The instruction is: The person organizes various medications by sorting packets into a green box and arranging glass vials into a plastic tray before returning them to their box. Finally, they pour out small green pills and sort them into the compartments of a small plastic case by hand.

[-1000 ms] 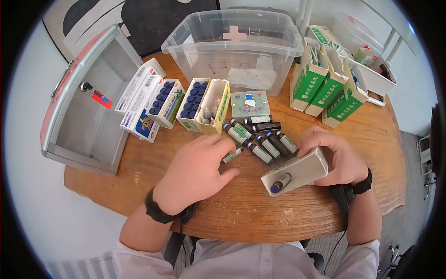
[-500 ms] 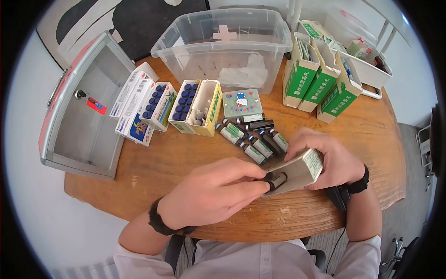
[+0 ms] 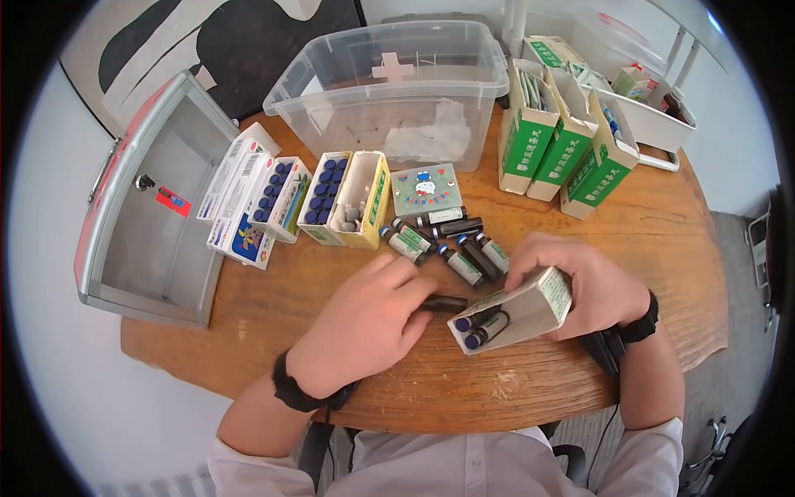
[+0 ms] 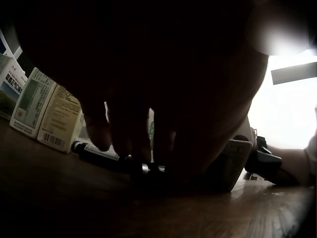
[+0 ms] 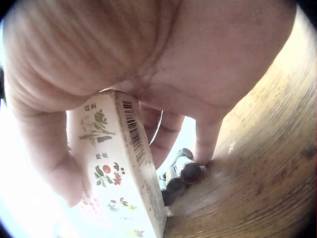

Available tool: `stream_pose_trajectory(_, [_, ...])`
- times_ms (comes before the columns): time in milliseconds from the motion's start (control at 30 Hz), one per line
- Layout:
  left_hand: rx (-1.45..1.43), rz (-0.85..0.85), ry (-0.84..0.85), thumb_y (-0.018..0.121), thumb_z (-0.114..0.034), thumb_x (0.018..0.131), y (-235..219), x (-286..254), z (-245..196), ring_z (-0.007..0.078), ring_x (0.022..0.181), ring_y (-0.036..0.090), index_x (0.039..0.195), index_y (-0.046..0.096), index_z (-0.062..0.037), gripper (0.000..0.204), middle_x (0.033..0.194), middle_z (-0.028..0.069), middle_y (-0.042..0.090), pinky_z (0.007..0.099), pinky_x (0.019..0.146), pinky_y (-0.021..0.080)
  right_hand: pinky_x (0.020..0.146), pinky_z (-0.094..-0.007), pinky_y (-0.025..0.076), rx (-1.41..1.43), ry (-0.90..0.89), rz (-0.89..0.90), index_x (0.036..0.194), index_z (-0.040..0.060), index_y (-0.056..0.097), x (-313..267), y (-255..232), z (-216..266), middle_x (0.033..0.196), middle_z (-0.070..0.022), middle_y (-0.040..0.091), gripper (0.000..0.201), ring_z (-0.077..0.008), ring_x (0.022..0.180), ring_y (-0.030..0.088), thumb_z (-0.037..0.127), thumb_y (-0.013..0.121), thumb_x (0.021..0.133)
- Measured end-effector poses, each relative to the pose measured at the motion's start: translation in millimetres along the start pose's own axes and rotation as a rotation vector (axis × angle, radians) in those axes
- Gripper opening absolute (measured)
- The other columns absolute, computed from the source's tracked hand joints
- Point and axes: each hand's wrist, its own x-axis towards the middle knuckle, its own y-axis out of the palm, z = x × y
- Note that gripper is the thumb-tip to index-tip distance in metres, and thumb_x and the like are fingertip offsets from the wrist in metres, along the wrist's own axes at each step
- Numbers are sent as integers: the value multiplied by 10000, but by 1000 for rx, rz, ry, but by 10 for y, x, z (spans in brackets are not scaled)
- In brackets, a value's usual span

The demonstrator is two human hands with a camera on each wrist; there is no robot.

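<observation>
A dark vial (image 3: 445, 304) lies at the fingertips of the left hand (image 3: 352, 327), its other end close to an open carton. That carton (image 3: 538, 325), pale inside, is gripped by the right hand (image 3: 592, 286), its opening tilted to the left. Two blue-capped vials (image 3: 489, 330) lie side by side in it. Several loose vials (image 3: 460, 265) lie beyond the hands. In the left wrist view the left hand (image 4: 153, 89) is dark over a vial cap (image 4: 143, 168). The right wrist view shows the right hand (image 5: 163, 54) around the carton (image 5: 106, 173), plant pictures on its side.
Cartons of blue-capped vials (image 3: 325, 195) stand at the left beside a clear-fronted case (image 3: 157, 224). A clear plastic bin (image 3: 389, 83) is at the back, a small tin (image 3: 426, 192) before it. Green-and-white boxes (image 3: 527, 145) and a white tray (image 3: 654, 120) stand at the right.
A second vial has gone into the carton. The left hand has drawn back leftward from the carton and is now at another vial. The right hand keeps its grip.
</observation>
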Motion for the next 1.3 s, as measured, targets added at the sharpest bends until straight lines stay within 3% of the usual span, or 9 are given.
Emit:
stream_pose_trajectory(200, [-16,-79,-53,894,-109,852,-170,-27,-8,313,888,702,1097,803,-79,264,954,93,725,384,772,575,1021,-381,554,6,-15,-15,1241,58,725,-1,24,-13,1218,-102,721,546,-284,1154,701,61,924,732])
stream_pose_trajectory(367, [-101,-280,186,983,-144,794,-240,-55,-207,242,688,716,1070,823,-85,325,861,74,778,311,633,560,1003,-385,570,7,-7,-24,1250,63,719,-1,58,-49,1215,-97,747,552,-289,1138,725,74,928,739])
stream_pose_trajectory(533, [-211,-134,317,798,59,855,30,-7,-314,263,974,783,1160,836,-99,346,1175,72,812,363,813,647,999,-388,577,-11,-31,-5,1247,61,720,1,28,-30,1214,-95,753,559,-292,1129,734,66,931,729])
stream_pose_trajectory(667, [-135,-161,315,713,92,877,-92,-1,-7,305,981,782,1204,830,-82,388,1229,88,808,388,840,645,1013,-385,577,39,-44,38,1261,52,719,-13,2,-68,1231,-97,750,579,-278,1140,734,43,935,723])
stream_pose_trajectory(733, [-62,-176,14,665,81,878,-74,33,77,344,1165,735,1287,799,-81,460,1353,113,774,439,994,605,1022,-383,575,42,-47,59,1266,49,718,-9,-20,-55,1242,-97,750,582,-275,1156,732,42,938,728])
stream_pose_trajectory(900, [115,-71,120,705,48,871,179,180,-20,377,1416,556,1360,730,-62,502,1468,128,690,507,1176,462,1041,-379,570,47,-60,117,1279,44,717,-27,-56,-67,1274,-97,751,571,-274,1196,726,61,945,757])
stream_pose_trajectory(1133, [83,72,137,781,10,845,98,113,-71,340,1186,679,1209,768,-64,372,1129,101,729,474,1043,551,1019,-368,578,34,-44,118,1303,58,716,-67,-64,-18,1263,-91,759,582,-264,1167,738,87,942,768])
stream_pose_trajectory(1233, [15,-121,53,829,16,807,-37,60,-127,303,969,741,1116,797,-81,325,1064,92,747,405,856,614,984,-370,589,29,-3,82,1291,60,716,-66,-30,-12,1213,-86,770,576,-264,1117,749,92,937,760])
stream_pose_trajectory(1300, [-137,-393,223,871,30,762,-165,45,-172,263,839,756,1054,816,-95,323,1032,89,757,341,714,611,964,-373,594,19,16,50,1282,59,717,-63,-10,10,1182,-85,776,569,-266,1087,754,94,933,756])
